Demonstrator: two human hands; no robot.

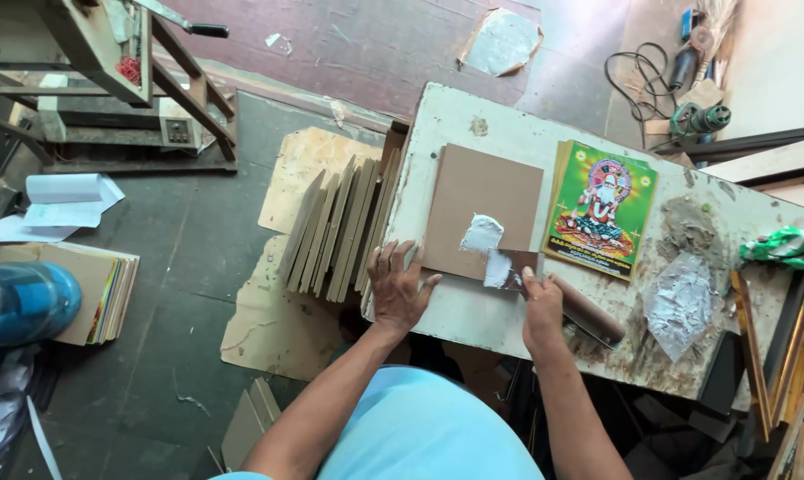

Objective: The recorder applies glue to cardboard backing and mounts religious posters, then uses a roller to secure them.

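Brown board: a board (478, 209) is lying flat on the table (446, 116), just ahead of both hands.
Left hand: the left hand (397, 289) is pressing flat, fingers spread wide, gripping nothing; fingertips are touching the board's near-left edge.
Right hand: the right hand (542, 307) is closing round a scraper (544, 284), the blade tip touching the board's near-right corner.
Paste: a white blob of paste (484, 236) is sitting on the board just ahead of the blade; more is clinging to the blade.
Print: a green print (602, 209) is lying just right of the board, ahead of the right hand.
Stack: spare boards (340, 227) are standing on edge left of the left hand, beside the table.
Mess: dried paste and crumpled plastic (678, 302) are lying to the right of the right hand.
Risk 1: the board is likely sliding if the left hand is easing off, since only the fingertips are pinning it.
Risk 2: paste is possibly spilling over the near edge onto the table, as the blob is sitting close to it.
Risk 3: the print is near enough that a loaded blade swinging right could be smearing it.
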